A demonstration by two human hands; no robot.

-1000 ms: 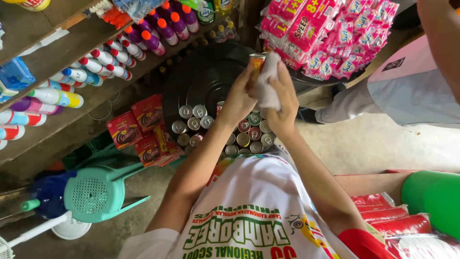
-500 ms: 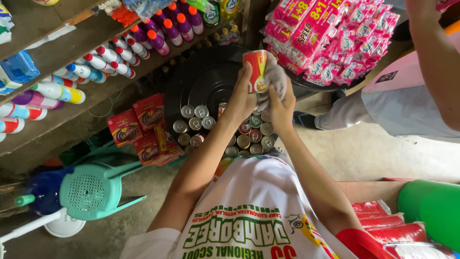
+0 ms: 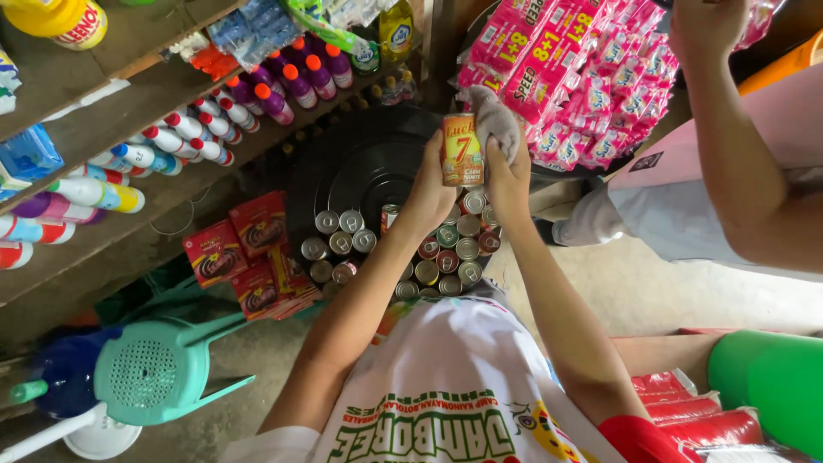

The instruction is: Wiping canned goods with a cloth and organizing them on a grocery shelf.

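can [image 3: 462, 151] turned upright — cloth [image 3: 497, 120] shifted behind

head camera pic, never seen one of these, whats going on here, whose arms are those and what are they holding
The camera sits on a person's head and looks down, so the two bare arms reaching forward from the white printed shirt are the wearer's own. The left hand holds a tin can with a red and yellow label upright. The right hand presses a grey cloth against the can's top and side. Below the hands, many more cans stand packed together, tops up. Shelves of bottles run along the left, pink sachet packs hang at upper right, and a teal plastic stool stands lower left. The arm at the right edge belongs to someone else.
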